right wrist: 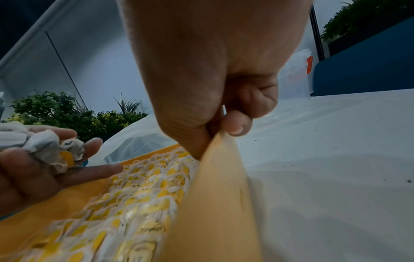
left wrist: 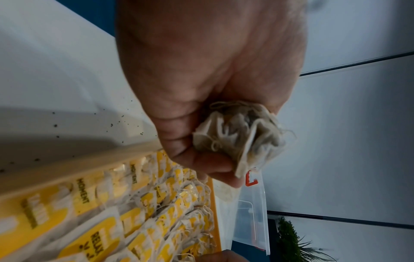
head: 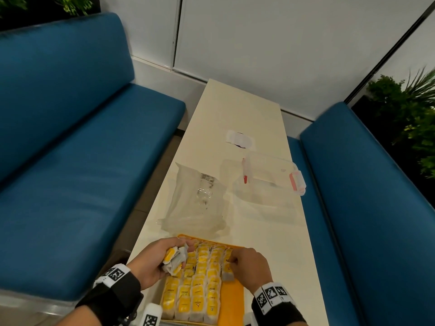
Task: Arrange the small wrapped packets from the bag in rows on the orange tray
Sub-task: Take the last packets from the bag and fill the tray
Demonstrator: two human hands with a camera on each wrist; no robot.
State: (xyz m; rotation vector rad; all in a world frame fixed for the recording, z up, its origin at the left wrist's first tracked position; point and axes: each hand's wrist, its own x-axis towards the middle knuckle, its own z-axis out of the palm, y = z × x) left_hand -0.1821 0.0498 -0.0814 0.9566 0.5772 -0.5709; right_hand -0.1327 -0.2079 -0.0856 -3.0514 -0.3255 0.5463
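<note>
Rows of small wrapped packets (head: 200, 278) with yellow tags cover most of the orange tray (head: 233, 295) at the table's near end. My left hand (head: 179, 243) hovers over the tray's far left corner, fingers curled round a bunch of crumpled packets (head: 174, 258); the left wrist view shows that bunch (left wrist: 241, 136) gripped in the left hand (left wrist: 201, 159). My right hand (head: 235, 260) pinches one packet (head: 227, 275) over the tray's right column. In the right wrist view the thumb and fingers of the right hand (right wrist: 215, 131) hold that packet (right wrist: 219, 195) upright.
A limp clear plastic bag (head: 195, 201) lies just beyond the tray. A clear lidded box with red latches (head: 268, 182) sits to its right. The narrow cream table (head: 270, 243) runs between two blue benches (head: 70, 184). Dark crumbs dot the tabletop.
</note>
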